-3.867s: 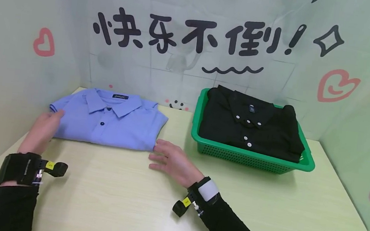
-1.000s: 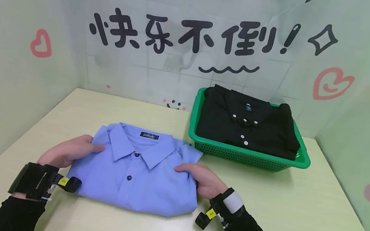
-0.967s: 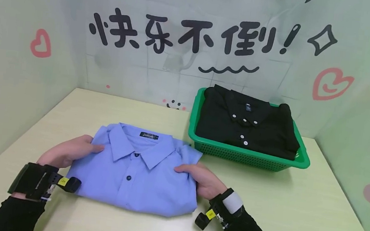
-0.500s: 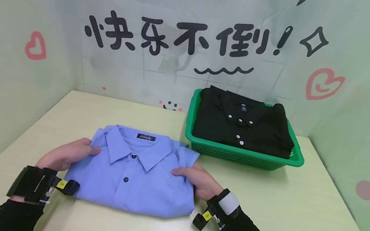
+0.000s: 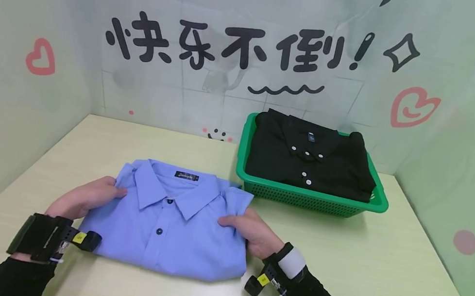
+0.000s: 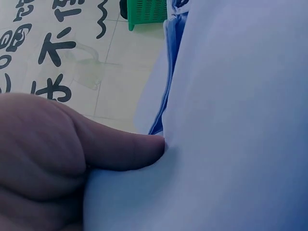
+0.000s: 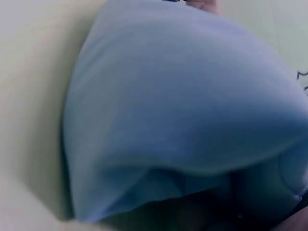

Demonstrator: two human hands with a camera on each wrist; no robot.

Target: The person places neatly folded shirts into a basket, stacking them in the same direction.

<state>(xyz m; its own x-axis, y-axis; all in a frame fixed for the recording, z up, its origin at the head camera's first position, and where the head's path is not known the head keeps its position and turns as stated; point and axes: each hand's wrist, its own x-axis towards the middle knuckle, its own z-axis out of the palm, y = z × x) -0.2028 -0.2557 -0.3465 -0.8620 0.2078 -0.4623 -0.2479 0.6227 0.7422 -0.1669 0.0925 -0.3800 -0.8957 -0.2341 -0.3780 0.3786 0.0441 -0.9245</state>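
A folded light-blue collared shirt (image 5: 191, 240) lies at the front of the table, its collar and dark label toward the back wall. At its left side my left hand (image 5: 84, 196) grips the edge, thumb on top and the other fingers hidden underneath. My right hand (image 5: 254, 230) holds the opposite side the same way, thumb pressed on the front panel. In the left wrist view the left thumb (image 6: 125, 150) dents the cloth. The shirt (image 7: 168, 96) fills most of the right wrist view, bulging upward, with the right hand mostly hidden beneath it.
Behind and to the right stands a green plastic basket (image 5: 302, 200) holding a folded black shirt (image 5: 310, 163) with white buttons. The pale wooden table (image 5: 380, 281) meets printed fabric walls at the back and both sides.
Both hands have taken hold of the blue shirt, which has come from the back left toward the front middle. Over the last half second hands and shirt hardly move; the view shifts slightly.
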